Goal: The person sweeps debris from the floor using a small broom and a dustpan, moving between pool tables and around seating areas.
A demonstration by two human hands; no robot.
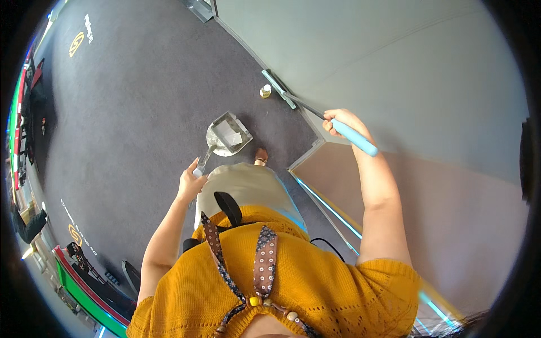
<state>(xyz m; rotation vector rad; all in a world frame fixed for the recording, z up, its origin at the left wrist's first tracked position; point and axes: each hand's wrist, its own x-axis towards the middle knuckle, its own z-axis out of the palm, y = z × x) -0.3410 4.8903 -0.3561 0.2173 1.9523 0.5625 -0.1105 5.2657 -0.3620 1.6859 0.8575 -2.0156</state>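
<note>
My left hand grips the upper part of a long-handled dustpan, which stands on the dark carpet in front of my skirt. Pale flat scraps, perhaps paper, lie inside its pan. My right hand is closed around a broom just below its light blue grip. The narrow broom head rests along the foot of the grey wall. Just left of the head, a small bottle with a white cap and yellowish contents is on the floor.
A grey wall runs along my right, its corner jutting out by a lit strip. My brown shoe is right of the dustpan. Billiard tables with green cloth line the left. The carpet bears printed logos and writing.
</note>
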